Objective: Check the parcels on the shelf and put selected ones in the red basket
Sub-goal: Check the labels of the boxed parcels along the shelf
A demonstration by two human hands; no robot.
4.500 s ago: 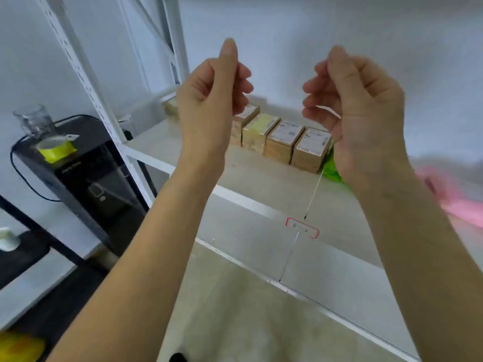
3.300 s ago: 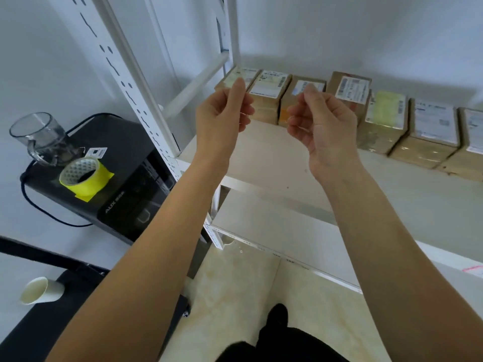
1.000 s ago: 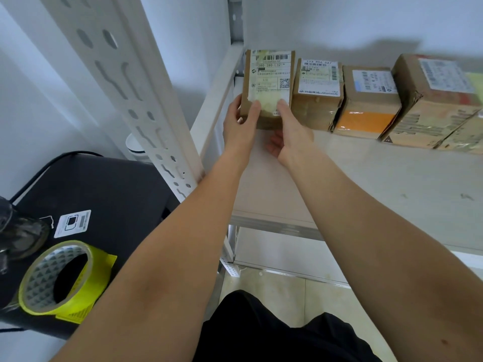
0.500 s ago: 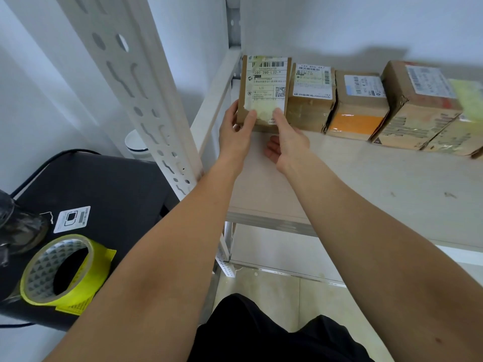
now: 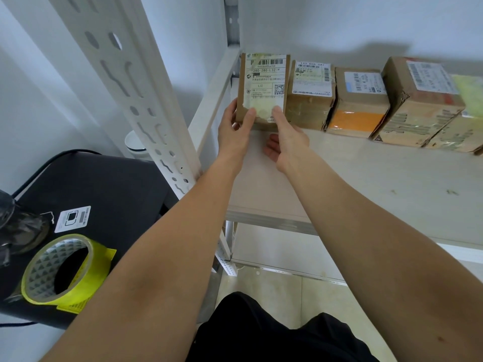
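Checking is the step in hand: the leftmost parcel is tipped up at the left end of the shelf, its label facing the camera, so the print can be read. It stands in a row with the other parcels, against the next one on its right. The red basket is not in view.

The left hand holds the parcel's lower left corner, thumb pressed on the front face and the fingers wrapped round the left side edge. The right hand pinches the lower right corner, with its thumb on the label's bottom edge and its other fingers curled below, near the shelf board. So each grip is narrow and closed on the same parcel. Both forearms reach up and forward from the bottom of the frame, nearly parallel, the wrists straight.

The next move, as I judge it, turns on the label. If this parcel is a chosen one, it must be lifted clear of the row without dragging its neighbour, then carried down to the basket, which has to be found first. If not, it should be laid back flat in its place and the hands moved one parcel right.

A yellow tape roll lies on a black machine to the left, beside the shelf post.
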